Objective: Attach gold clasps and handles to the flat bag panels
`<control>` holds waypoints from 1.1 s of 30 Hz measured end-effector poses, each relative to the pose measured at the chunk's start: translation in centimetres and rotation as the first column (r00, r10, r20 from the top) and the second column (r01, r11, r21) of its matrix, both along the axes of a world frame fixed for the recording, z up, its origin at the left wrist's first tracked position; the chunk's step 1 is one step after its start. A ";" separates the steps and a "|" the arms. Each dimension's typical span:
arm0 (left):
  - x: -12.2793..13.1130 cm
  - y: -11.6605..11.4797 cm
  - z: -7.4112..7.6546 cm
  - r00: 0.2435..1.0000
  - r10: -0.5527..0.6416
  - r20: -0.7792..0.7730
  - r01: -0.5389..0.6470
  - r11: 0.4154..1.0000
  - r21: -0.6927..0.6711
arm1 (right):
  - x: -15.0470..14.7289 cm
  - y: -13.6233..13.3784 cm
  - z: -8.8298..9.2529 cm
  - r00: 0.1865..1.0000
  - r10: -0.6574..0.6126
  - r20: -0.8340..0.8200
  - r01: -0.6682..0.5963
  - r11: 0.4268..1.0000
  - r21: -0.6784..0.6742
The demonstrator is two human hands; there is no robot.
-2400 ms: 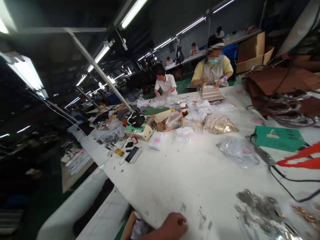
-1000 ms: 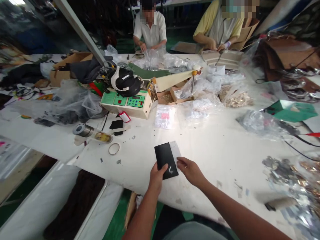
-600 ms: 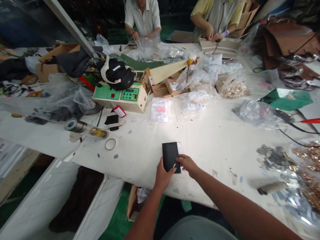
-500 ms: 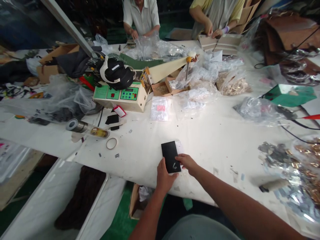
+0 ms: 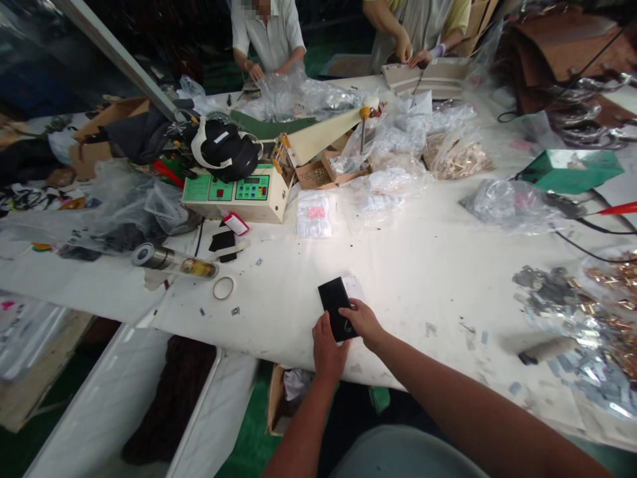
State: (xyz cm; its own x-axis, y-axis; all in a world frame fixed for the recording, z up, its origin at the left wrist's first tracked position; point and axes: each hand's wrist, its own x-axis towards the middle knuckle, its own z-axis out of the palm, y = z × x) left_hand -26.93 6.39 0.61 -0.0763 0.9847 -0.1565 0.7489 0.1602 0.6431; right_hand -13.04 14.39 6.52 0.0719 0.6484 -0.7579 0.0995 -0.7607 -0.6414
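Note:
A flat black rectangular piece (image 5: 334, 299), like a small wallet or booklet, is held above the near part of the table, tilted a little to the left. My left hand (image 5: 329, 348) grips its lower left edge. From the right, my right hand (image 5: 362, 322) holds its right side, with the thumb on the face. The fingers partly cover a small pale mark near the lower end. White paper (image 5: 353, 287) shows behind its right edge.
A roll of tape (image 5: 223, 288), a flask (image 5: 172, 259) and a white packet (image 5: 314, 214) lie on the white table (image 5: 423, 265). A cream and green machine (image 5: 249, 192) stands behind. Metal pieces (image 5: 587, 332) are spread at right. Two people work across the table.
The black piece has turned slightly, its top leaning further left. My right hand has moved left across its face, now covering part of the pale mark. The whole view has shifted slightly.

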 end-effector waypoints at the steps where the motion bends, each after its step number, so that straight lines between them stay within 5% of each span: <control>1: -0.1 -0.1 0.0 1.000 -0.007 0.002 0.007 1.000 0.005 | 0.0 0.0 -0.1 1.000 -0.020 -0.004 0.020 1.000 -0.016; 7: -0.4 -0.3 -0.1 1.000 -0.018 0.020 0.017 0.999 0.027 | -0.2 0.2 -0.2 0.996 -0.085 -0.037 0.083 0.995 -0.048; 14: -0.5 -0.3 -0.3 0.998 -0.003 0.058 0.000 0.998 0.056 | -0.5 0.4 0.0 1.000 -0.023 -0.001 0.023 1.000 0.014; 25: -0.9 -0.5 -0.5 0.961 0.158 0.226 -0.183 0.979 0.094 | -1.5 -2.0 2.3 0.942 0.303 -0.146 -0.255 0.926 0.277; 28: -1.0 -0.4 0.1 0.940 0.219 0.261 -0.243 0.968 0.065 | -0.8 -2.1 1.5 0.945 0.323 -0.057 -0.294 0.910 0.291; 33: -0.8 -0.2 1.4 0.886 0.353 0.299 -0.357 0.933 -0.043 | 0.3 -1.2 -0.6 0.896 0.305 0.322 -0.373 0.911 0.174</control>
State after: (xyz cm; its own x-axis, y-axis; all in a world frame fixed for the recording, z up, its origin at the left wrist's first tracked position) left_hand -27.74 6.16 1.98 -0.3733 0.9026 -0.2142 0.4175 0.3697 0.8301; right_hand -12.77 13.24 5.90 0.0049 0.8223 -0.5691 0.5268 -0.4859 -0.6975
